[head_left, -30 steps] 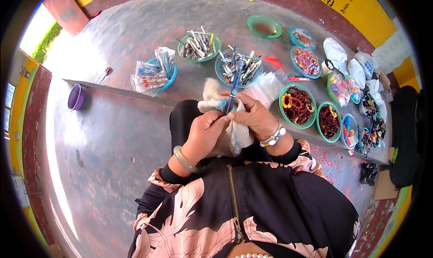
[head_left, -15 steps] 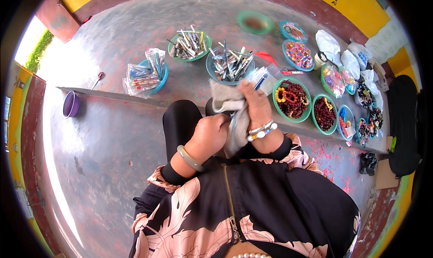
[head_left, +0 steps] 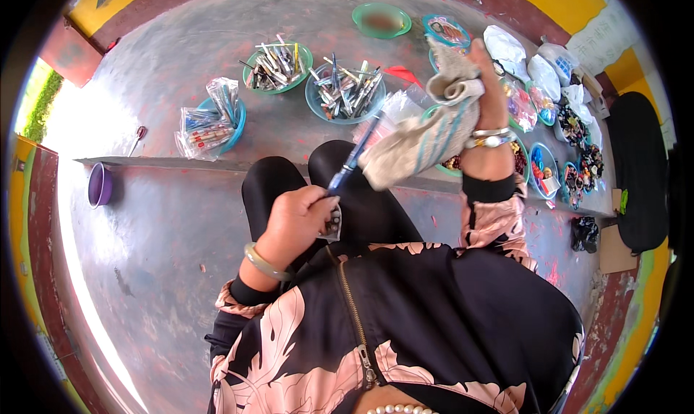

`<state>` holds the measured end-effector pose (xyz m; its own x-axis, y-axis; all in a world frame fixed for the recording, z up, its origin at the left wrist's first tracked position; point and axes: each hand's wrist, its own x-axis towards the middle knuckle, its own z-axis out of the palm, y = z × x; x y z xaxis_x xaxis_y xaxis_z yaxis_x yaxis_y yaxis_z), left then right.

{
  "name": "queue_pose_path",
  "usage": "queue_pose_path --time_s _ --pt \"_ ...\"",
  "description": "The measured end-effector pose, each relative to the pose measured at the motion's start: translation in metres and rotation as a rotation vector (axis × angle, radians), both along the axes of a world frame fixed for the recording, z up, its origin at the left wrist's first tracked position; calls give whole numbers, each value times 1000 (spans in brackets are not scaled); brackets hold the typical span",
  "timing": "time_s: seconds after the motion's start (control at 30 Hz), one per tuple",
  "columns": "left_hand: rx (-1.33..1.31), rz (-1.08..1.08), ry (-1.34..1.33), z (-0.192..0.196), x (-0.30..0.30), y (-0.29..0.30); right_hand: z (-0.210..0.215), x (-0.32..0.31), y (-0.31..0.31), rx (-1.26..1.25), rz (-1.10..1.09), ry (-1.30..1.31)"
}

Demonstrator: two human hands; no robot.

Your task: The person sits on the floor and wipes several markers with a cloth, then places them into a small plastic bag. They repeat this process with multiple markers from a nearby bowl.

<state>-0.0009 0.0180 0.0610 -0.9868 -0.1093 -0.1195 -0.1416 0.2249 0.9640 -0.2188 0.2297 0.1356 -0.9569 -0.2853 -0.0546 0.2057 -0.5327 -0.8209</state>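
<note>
A slim blue pen [head_left: 348, 169] slants up and to the right from my left hand [head_left: 295, 215], whose fingers close on its lower end. Beside those fingers, a small grey-white patterned thing [head_left: 332, 224] shows in part over my lap; I cannot make out what it is. My right hand [head_left: 492, 88] is raised to the right and grips a beige cloth with blue stripes [head_left: 426, 143]. The cloth hangs down to the left, its lower end near the pen. Beyond them, a blue basin [head_left: 312, 104] holds many pens, and clear plastic sleeves [head_left: 403, 109] lie beside it.
A green basin of pens [head_left: 309, 61] and a blue basin with bagged pens [head_left: 239, 130] stand further left on the raised ledge. Basins of beads and white plastic bags [head_left: 506, 49] line the right. Scissors [head_left: 139, 138] and a purple bucket [head_left: 100, 185] are at far left.
My right hand has swung up and to the right with the cloth, away from my left hand. The pen now shows uncovered in my left hand, which has moved slightly down-left.
</note>
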Motion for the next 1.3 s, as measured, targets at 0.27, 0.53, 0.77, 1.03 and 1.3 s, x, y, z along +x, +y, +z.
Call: queue_pose_path --time_s 0.27,0.53,0.77,1.03,1.3 --pt "356 57 -92 4 2 -19 -10 -4 26 322 349 314" --pt "190 -58 -161 -2 -4 -18 -37 50 -28 207 629 206" --pt "132 -104 -72 0 2 -24 -33 53 -38 262 572 178" --pt "-403 127 59 -9 23 -47 -14 73 -16 483 542 409" --pt "-502 17 -103 -32 39 -32 -28 111 -35 803 637 945"
